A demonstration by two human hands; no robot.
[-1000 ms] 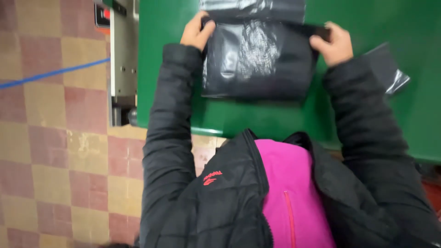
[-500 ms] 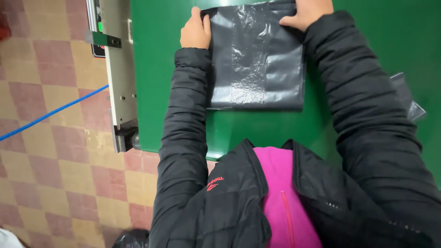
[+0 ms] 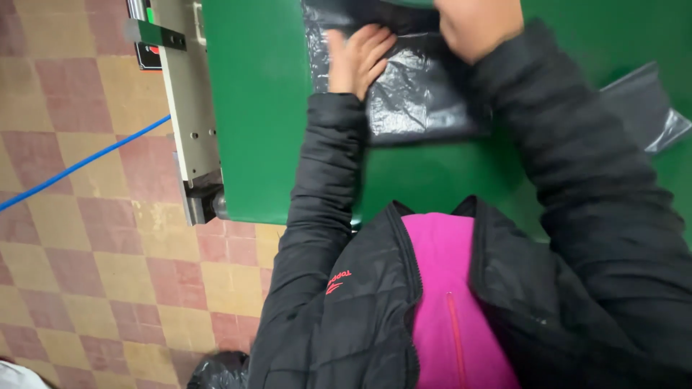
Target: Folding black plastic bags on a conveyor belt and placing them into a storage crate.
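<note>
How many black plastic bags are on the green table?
2: one black bag lies flat under both hands, the left hand pressing it; another bag sits at the right edge. More may be hidden.

Right hand [image 3: 477,25] is getting cut off by the top edge above the green table [image 3: 267,108]. Black plastic bag [image 3: 414,94] is running partly under the sleeve.

The person wears a big black puffy jacket [image 3: 346,317] with stitched lines across it, and it hangs open down the front. Under it is a bright pink top [image 3: 450,310] with a thin zip line. A small red mark [image 3: 336,282] (stitched on) sits on the jacket's chest, and both long sleeves are black.
</note>
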